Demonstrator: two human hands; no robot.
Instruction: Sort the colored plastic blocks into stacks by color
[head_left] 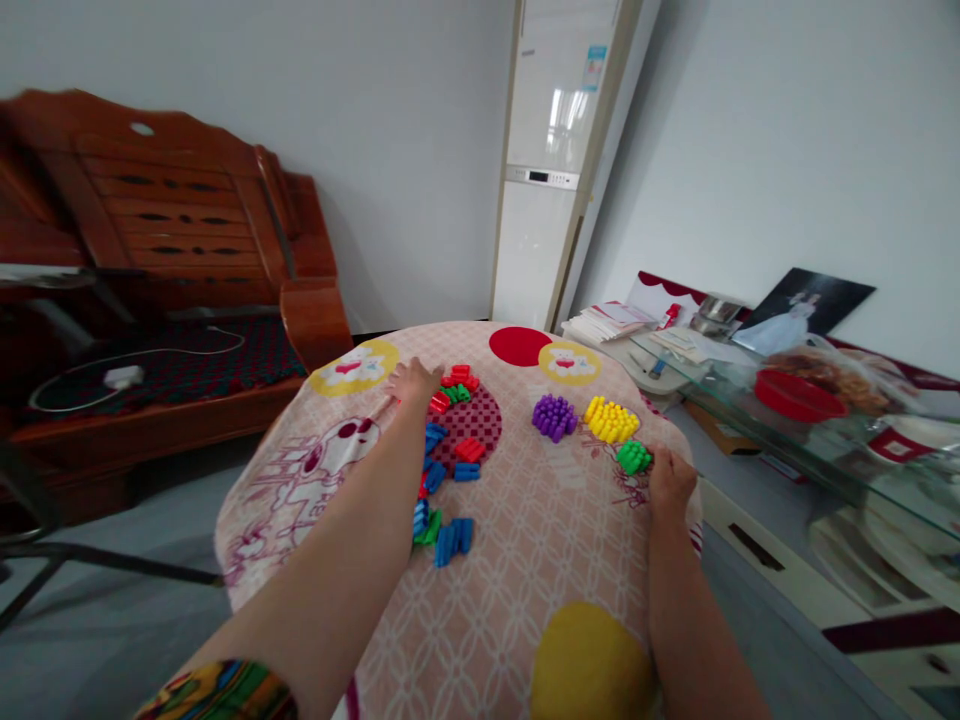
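My left hand [415,380] rests at the far left of the round table with its fingers apart, beside red plastic pieces [460,377] and a few green ones [457,393]. My left forearm hides part of the loose blue [454,540], red and green pieces below it. At the right edge, my right hand [671,478] is curled closed against a tight group of green pieces [634,457]; what its fingers hold is hidden. Just left of that stand a yellow group [611,420] and a purple group [554,417], packed closely together.
A patterned pink cloth [525,560] covers the table. To the right is a glass-topped stand [750,410] with papers, a red bowl [799,393] and bags. A wooden bench [172,220] stands at the left, a tall white air conditioner [536,240] behind.
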